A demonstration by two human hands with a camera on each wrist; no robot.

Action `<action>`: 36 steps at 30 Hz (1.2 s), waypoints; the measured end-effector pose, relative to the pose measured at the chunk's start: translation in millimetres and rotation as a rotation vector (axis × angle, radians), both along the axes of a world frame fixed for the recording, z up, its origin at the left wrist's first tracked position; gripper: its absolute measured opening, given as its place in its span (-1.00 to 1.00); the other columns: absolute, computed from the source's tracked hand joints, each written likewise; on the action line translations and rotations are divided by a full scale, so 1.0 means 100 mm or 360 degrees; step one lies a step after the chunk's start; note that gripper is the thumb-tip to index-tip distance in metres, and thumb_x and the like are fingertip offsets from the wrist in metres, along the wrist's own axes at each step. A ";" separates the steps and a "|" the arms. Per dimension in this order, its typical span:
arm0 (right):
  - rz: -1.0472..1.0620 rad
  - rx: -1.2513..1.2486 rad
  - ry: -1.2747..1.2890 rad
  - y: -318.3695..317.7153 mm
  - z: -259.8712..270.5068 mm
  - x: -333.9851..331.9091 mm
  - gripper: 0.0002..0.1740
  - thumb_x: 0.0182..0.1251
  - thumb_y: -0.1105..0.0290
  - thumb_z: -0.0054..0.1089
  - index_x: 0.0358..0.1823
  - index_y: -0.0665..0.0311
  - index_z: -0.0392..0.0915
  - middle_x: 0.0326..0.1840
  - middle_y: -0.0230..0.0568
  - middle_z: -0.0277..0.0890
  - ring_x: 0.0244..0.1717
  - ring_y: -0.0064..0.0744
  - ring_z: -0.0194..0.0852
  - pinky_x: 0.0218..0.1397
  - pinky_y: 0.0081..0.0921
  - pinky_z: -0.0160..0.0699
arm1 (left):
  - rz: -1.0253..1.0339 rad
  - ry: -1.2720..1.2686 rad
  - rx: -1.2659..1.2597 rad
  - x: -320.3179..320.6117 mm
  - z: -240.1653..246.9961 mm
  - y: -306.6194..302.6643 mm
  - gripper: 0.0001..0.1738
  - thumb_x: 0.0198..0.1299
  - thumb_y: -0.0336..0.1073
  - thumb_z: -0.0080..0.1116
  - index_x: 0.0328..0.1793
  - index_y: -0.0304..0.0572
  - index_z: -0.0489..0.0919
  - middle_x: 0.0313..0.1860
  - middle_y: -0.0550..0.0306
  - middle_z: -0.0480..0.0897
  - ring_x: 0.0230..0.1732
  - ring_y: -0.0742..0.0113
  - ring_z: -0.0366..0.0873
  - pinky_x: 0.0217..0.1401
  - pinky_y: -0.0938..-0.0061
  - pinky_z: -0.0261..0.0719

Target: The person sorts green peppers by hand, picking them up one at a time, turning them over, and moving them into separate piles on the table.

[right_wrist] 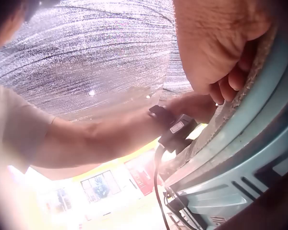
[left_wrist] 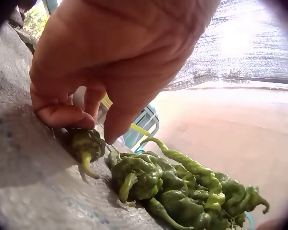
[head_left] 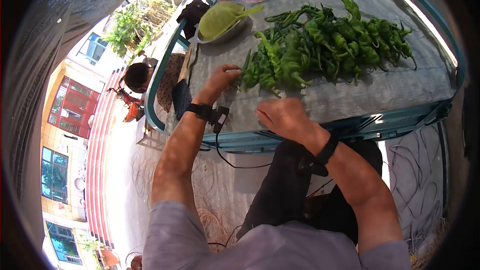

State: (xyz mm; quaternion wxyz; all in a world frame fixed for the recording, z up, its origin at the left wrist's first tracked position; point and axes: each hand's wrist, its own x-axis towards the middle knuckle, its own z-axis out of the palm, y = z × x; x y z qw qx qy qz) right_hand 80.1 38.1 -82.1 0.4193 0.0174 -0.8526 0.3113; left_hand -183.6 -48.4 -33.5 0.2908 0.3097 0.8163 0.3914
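Green and wrinkled, a small pepper [left_wrist: 82,140] lies under the left hand [head_left: 219,84], whose fingers curl narrowly onto its top, thumb close alongside. The pepper's long axis runs from those fingertips back toward the wrist, stem end nearest the wrist. The left hand is nearer it; the right hand [head_left: 287,116], fingers loosely bent, nothing visible in them, is by the near edge of the grey woven sheet [head_left: 345,101]. Just right of the left hand spreads a heap of twisted glossy green peppers [head_left: 295,60].
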 end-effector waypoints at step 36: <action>-0.0068 0.0037 -0.0044 0.11 0.23 0.00 -0.91 0.27 0.44 0.32 -0.35 0.28 0.60 -0.42 -0.10 0.60 -0.38 0.02 0.64 -0.37 -0.21 0.60 | 0.0130 0.0030 0.0525 0.10 -0.24 -0.11 -0.61 0.28 -0.27 0.10 0.21 -0.04 0.66 -0.40 0.40 0.46 -0.48 0.63 0.30 -0.49 0.68 0.22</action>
